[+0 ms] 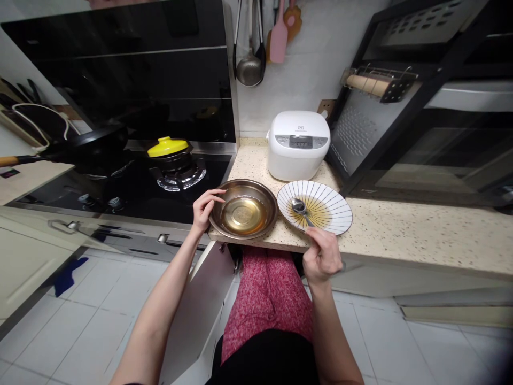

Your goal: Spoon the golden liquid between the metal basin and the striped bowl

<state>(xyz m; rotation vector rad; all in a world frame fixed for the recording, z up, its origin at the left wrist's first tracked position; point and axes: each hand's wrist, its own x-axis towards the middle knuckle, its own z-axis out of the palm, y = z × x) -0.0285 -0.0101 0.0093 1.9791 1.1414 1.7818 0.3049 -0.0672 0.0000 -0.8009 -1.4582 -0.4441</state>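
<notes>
A shallow round metal bowl (267, 211) holding yellowish clear liquid sits at the counter's front edge. My left hand (205, 209) is at its left side, fingers bent over the rim and the thumb mostly hidden. To the right lies an oval white plate (339, 206) with dark radiating lines and a yellowish-brown liquid pooled in its middle. A metal spoon (298, 205) rests its bowl in that liquid. Closed around the spoon's handle, my right hand (321, 255) is just over the plate's near edge.
Behind the dishes stands a white rice cooker (298, 147). On the stove at left are a small pot with a yellow lid (167, 147) and a dark wok (94, 147). Below the counter, a cabinet door (196, 310) hangs open by my legs. A black rack (360, 107) stands right.
</notes>
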